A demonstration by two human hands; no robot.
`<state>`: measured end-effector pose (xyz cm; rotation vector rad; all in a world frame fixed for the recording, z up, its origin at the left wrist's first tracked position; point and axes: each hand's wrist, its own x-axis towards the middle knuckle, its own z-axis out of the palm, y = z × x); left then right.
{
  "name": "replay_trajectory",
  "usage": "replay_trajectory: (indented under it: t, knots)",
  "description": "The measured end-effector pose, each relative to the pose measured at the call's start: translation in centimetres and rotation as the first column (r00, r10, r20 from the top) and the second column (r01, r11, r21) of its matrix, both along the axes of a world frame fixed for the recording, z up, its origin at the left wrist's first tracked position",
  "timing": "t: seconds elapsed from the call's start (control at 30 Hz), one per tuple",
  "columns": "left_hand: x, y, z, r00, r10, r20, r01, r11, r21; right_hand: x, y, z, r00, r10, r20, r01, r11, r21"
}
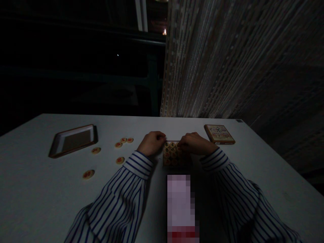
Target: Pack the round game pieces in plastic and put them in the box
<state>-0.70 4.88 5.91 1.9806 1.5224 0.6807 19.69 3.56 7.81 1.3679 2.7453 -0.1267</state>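
Note:
A small open box (165, 162) in front of me holds rows of round Chinese chess pieces (174, 154), with dark characters at the back and red ones at the front. My left hand (152, 142) is closed, its thumb and fingertips pinched at the box's back left corner. Over the right part of the box, my right hand (194, 143) has its fingers bent down and pressed together among the pieces. What those fingertips grip is hidden. Loose red-marked Chinese chess pieces (120, 160) lie flat to the left of my left hand.
A shallow brown-rimmed tray (72, 151) rests at the left of the white table (253, 189). At the back right lies a flat box with a printed cover (219, 133). A pixelated pink and red shape (179, 202) covers the front middle. Behind hangs a string curtain (197, 67).

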Motion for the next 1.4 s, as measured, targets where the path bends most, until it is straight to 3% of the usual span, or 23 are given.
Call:
replay_trajectory:
  t: [0.67,0.87,1.27,1.4]
  knots:
    - [-0.1,0.3,-0.5,0.999,-0.004,0.039,0.004,1.000,-0.008,-0.2,-0.2,0.6,1.000,-0.002,0.014,0.002,1.000,-0.004]
    - [-0.1,0.1,0.0,1.000,0.014,0.016,-0.014,1.000,-0.001,0.2,-0.2,1.0,0.999,-0.006,-0.045,0.008,1.000,0.027]
    - [-0.4,0.5,-0.4,0.999,-0.005,0.042,0.004,1.000,0.023,0.4,-0.2,1.3,0.997,-0.019,-0.080,0.024,0.998,0.060]
    - [-0.5,0.4,0.2,0.998,0.034,0.050,-0.037,0.997,0.070,0.3,-0.2,1.7,0.989,-0.039,-0.140,0.059,0.989,0.139]
